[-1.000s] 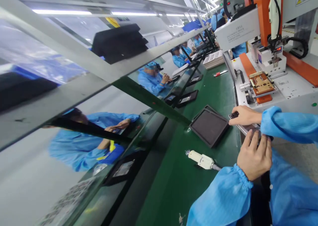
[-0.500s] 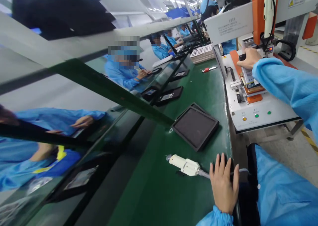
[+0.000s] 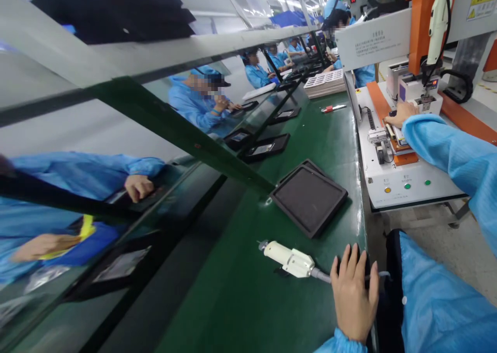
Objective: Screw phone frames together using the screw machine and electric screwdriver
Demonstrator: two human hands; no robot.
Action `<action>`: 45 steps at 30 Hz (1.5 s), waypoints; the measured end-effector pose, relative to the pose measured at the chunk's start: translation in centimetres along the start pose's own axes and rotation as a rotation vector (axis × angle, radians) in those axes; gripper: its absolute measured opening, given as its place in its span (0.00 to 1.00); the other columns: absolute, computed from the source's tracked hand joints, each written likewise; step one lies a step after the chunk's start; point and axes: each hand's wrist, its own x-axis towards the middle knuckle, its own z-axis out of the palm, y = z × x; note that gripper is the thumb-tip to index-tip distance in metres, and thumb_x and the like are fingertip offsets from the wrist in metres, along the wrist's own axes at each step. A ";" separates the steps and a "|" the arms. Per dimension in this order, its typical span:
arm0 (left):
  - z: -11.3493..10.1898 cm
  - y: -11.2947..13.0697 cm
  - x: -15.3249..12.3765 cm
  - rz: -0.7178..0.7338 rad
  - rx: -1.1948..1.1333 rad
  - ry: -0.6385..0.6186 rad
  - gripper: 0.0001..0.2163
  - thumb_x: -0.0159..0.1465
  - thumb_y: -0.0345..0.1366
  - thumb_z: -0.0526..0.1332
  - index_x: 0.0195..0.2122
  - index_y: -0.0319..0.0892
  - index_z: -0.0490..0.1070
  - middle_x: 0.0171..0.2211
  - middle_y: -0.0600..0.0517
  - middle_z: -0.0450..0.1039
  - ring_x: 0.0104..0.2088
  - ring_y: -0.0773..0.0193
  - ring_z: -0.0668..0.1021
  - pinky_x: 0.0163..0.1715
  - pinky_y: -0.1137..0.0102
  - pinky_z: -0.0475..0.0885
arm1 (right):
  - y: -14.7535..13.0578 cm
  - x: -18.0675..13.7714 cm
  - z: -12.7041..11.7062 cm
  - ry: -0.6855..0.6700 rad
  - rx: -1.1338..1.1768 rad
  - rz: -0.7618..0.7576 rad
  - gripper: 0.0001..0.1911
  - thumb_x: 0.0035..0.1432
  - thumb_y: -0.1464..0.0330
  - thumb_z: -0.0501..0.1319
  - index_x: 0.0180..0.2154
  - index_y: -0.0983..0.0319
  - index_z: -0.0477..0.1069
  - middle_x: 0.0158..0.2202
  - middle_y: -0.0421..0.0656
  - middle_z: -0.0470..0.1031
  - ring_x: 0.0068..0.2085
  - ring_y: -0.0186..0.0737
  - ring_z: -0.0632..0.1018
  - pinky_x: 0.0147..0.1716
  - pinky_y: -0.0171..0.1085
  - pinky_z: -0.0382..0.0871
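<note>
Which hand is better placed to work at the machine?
Right, I'd judge: the right hand is over the machine, while the left hand lies spread at the edge of the green table, over the grey cord.

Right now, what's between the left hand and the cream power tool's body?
Head view: the tool's grey cable bridges that gap, running from the cream power tool to the left hand, with green bench around it.

- Right sleeve [image 3: 452,143]: bright blue, loose, creased.
- Left sleeve [image 3: 337,348]: same blue, cuff [image 3: 350,339] gathered.
- Blue garment [image 3: 440,296] lower down, small round white fastener [image 3: 404,300] near edge.
- Dark cloth [image 3: 393,285] alongside.
- Left hand [image 3: 354,297], right hand [image 3: 403,115]: bare.
</note>
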 end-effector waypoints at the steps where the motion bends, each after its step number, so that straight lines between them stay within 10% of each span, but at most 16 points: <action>1: 0.0 0.0 0.0 0.001 0.000 -0.002 0.12 0.65 0.34 0.58 0.49 0.40 0.70 0.51 0.43 0.75 0.55 0.48 0.73 0.52 0.49 0.64 | 0.0 0.0 0.2 0.004 -0.010 -0.003 0.32 0.59 0.59 0.62 0.48 0.85 0.66 0.52 0.68 0.63 0.55 0.58 0.61 0.54 0.54 0.49; 18: 0.1 0.1 0.0 0.005 0.011 0.004 0.12 0.66 0.35 0.56 0.49 0.40 0.71 0.51 0.43 0.75 0.54 0.48 0.74 0.53 0.50 0.64 | 0.0 -4.0 -1.7 -0.004 -0.111 -0.256 0.15 0.64 0.70 0.53 0.47 0.74 0.70 0.50 0.59 0.69 0.50 0.49 0.68 0.50 0.44 0.59; 23: 0.0 0.5 0.4 -0.029 -0.037 0.002 0.12 0.65 0.36 0.57 0.48 0.40 0.72 0.51 0.42 0.75 0.55 0.47 0.73 0.53 0.50 0.63 | 4.8 -10.4 -2.0 0.191 0.031 -0.310 0.17 0.63 0.60 0.55 0.36 0.67 0.72 0.34 0.49 0.75 0.36 0.40 0.74 0.39 0.36 0.65; 27: -0.1 0.6 0.6 -0.035 -0.054 -0.014 0.12 0.65 0.36 0.57 0.48 0.39 0.73 0.51 0.41 0.75 0.55 0.47 0.73 0.54 0.51 0.62 | 11.2 -15.9 1.1 -0.033 0.052 -0.321 0.12 0.54 0.61 0.59 0.27 0.63 0.71 0.24 0.44 0.73 0.27 0.38 0.72 0.29 0.35 0.64; 33: -0.4 0.8 0.7 -0.035 -0.049 -0.008 0.13 0.66 0.36 0.57 0.47 0.38 0.73 0.51 0.40 0.75 0.54 0.46 0.74 0.54 0.51 0.62 | 16.3 -19.3 5.1 -0.197 -0.054 -0.402 0.15 0.55 0.62 0.54 0.36 0.64 0.74 0.32 0.48 0.74 0.33 0.42 0.73 0.34 0.37 0.65; 45: -0.3 0.7 0.6 -0.033 -0.034 -0.019 0.13 0.66 0.37 0.56 0.48 0.38 0.73 0.51 0.40 0.75 0.55 0.46 0.73 0.54 0.51 0.62 | 15.4 -20.7 5.2 -0.198 -0.260 -0.397 0.21 0.61 0.63 0.52 0.52 0.63 0.72 0.46 0.51 0.71 0.41 0.46 0.74 0.33 0.38 0.65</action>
